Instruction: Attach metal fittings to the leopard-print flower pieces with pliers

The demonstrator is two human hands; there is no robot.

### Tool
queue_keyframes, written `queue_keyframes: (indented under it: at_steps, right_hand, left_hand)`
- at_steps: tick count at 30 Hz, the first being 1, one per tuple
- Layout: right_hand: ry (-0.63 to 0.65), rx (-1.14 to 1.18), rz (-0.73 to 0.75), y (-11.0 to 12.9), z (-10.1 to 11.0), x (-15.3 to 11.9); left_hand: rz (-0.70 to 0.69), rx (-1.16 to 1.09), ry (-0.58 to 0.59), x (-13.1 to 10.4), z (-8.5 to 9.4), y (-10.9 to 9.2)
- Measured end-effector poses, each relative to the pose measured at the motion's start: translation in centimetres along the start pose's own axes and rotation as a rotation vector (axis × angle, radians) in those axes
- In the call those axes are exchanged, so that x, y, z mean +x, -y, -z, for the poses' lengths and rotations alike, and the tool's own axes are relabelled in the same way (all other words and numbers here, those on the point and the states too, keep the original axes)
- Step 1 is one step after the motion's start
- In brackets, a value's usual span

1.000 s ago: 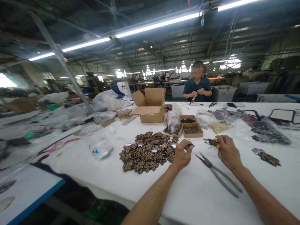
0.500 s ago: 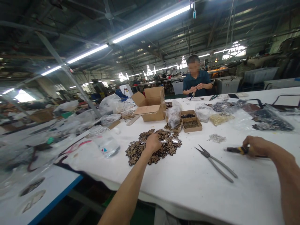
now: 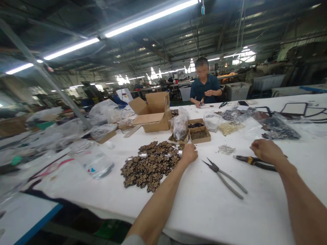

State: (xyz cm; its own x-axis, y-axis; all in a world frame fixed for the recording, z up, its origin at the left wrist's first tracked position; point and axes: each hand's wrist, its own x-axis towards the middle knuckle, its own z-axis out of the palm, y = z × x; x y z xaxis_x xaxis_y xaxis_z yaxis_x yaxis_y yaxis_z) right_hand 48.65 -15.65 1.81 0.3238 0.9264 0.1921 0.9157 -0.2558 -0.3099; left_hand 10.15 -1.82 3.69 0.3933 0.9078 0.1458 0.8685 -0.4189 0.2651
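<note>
My left hand (image 3: 189, 153) is closed at the right edge of a pile of brown-and-black patterned, flower-shaped pieces (image 3: 150, 163). Its fingers are pressed together in front of the small cardboard boxes, and what they hold is hidden. Just above the yellow-and-black pliers (image 3: 251, 160), my right hand (image 3: 267, 150) has its fingers curled together. The pliers lie on the table below it, and I cannot make out anything in that hand. Between my hands rest grey long-nose pliers (image 3: 217, 169), jaws slightly apart. Small silvery bits (image 3: 226, 149) are scattered beyond them.
An open cardboard box (image 3: 157, 122) stands behind the pile. Small boxes of metal parts (image 3: 200, 135) and plastic bags (image 3: 279, 127) are farther back. A clear plastic jar (image 3: 94, 163) lies at left. Across the white table a co-worker (image 3: 206, 86) handles something small.
My left hand has moved right, from on top of the pile to its right edge. My right hand has let go of the yellow-and-black pliers. The view has turned slightly right.
</note>
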Motion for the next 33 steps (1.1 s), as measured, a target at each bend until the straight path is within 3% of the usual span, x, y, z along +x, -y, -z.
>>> queue_keyframes:
  at_steps: [3, 7, 9, 15, 19, 26, 33]
  right_hand:
    - [0.008, 0.063, 0.010, 1.7, -0.4, 0.8]
    - [0.047, 0.139, -0.012, 4.8, -2.5, 2.0]
    - [0.051, 0.107, -0.058, 5.0, -3.0, 2.6]
    - [-0.029, -0.086, -0.402, -0.3, 0.2, 2.6]
    - [0.032, -0.148, -0.587, -3.0, 1.4, 1.1]
    - [0.050, -0.132, -0.613, -3.1, 1.7, 0.5]
    - [-0.010, -0.099, -0.499, -1.3, 3.0, -1.9]
  left_hand:
    - [-0.014, -0.011, -0.047, 0.9, -1.5, 0.2]
    - [-0.056, -0.047, -0.086, 1.7, -2.8, 1.1]
    - [-0.092, -0.059, -0.105, 2.2, -3.2, 1.5]
    - [-0.153, -0.046, -0.202, 3.4, -4.1, 2.5]
    - [-0.193, -0.013, -0.230, 2.8, -3.7, 1.9]
    - [-0.248, -0.061, -0.298, 1.5, -2.1, 1.3]
    - [-0.170, -0.255, -0.327, 0.1, -1.1, 2.2]
